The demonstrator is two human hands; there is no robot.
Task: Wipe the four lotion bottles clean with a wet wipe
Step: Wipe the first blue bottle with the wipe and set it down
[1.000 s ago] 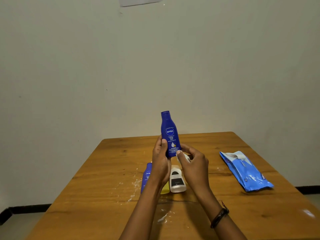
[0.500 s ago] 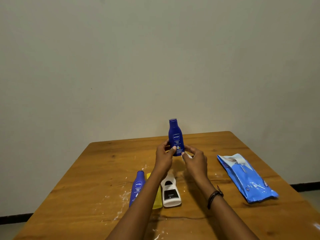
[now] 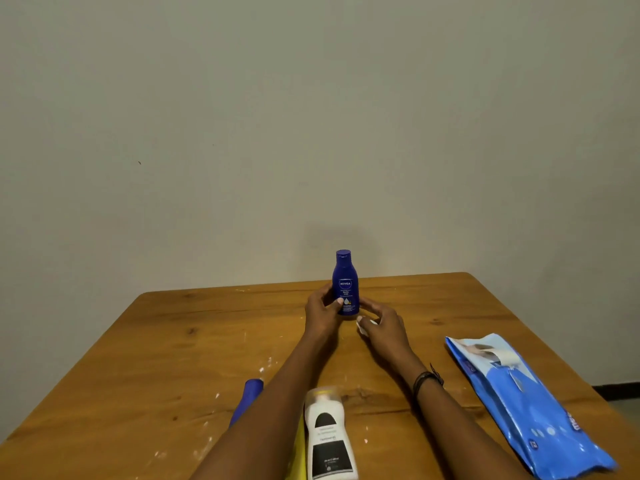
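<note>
A small dark blue Nivea bottle (image 3: 345,284) stands upright near the far edge of the wooden table (image 3: 173,341). My left hand (image 3: 322,315) grips its lower part from the left. Just right of the bottle, my right hand (image 3: 379,325) has its fingers closed on a crumpled white wet wipe (image 3: 363,323). Close to me lie a white bottle with a black label (image 3: 329,434), a yellow bottle (image 3: 298,455) and a second blue bottle (image 3: 247,398), the last two partly hidden by my left forearm.
A blue pack of wet wipes (image 3: 519,400) lies flat at the right side of the table. White smears and specks mark the wood around the lying bottles. A plain wall rises behind the table's far edge.
Both hands have carried the Nivea bottle down and away from me, from held in the air to standing on the table near its far edge. The view has tilted down.
</note>
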